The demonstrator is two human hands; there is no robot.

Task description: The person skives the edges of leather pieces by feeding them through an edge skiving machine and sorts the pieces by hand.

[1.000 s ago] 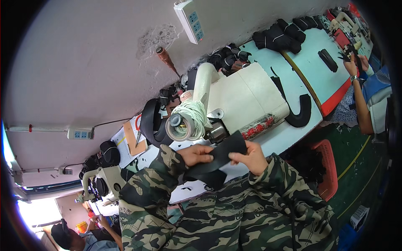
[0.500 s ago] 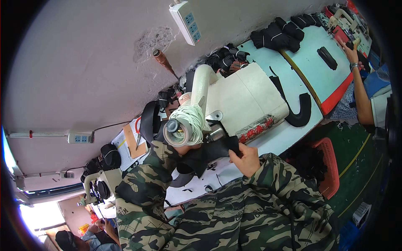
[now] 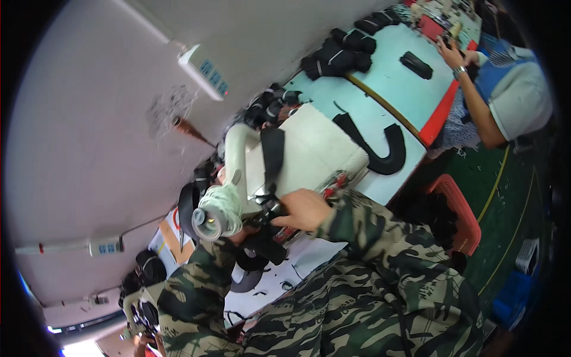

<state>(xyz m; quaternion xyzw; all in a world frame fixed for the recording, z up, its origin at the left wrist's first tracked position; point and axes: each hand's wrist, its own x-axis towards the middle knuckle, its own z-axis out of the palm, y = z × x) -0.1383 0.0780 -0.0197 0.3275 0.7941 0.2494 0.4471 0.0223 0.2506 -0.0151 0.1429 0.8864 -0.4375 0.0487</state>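
A cream machine (image 3: 235, 156) with a curved arm stands before me, a pale coiled cord (image 3: 217, 205) hung on its front end. My right hand (image 3: 306, 209) is at its shiny metal working part (image 3: 272, 207), thumb and fingers closed on black material there. A black fabric strip (image 3: 273, 152) runs from that spot up over the machine's pale top. More black fabric (image 3: 264, 247) hangs below the metal part. Of my left hand (image 3: 241, 237) only a bit shows behind the coiled cord; its fingers are hidden.
Curved black pieces (image 3: 389, 154) lie on the white table right of the machine. Black bundles (image 3: 336, 59) sit farther back. A red basket (image 3: 461, 208) holds black material at my right. Beyond the table, a co-worker's arm (image 3: 479, 107) reaches in. A wooden-handled tool (image 3: 189, 128) leans by the wall.
My right hand has moved left and up to the metal part. The black strip now lies across the machine's top. The whole view has shifted and tilted.
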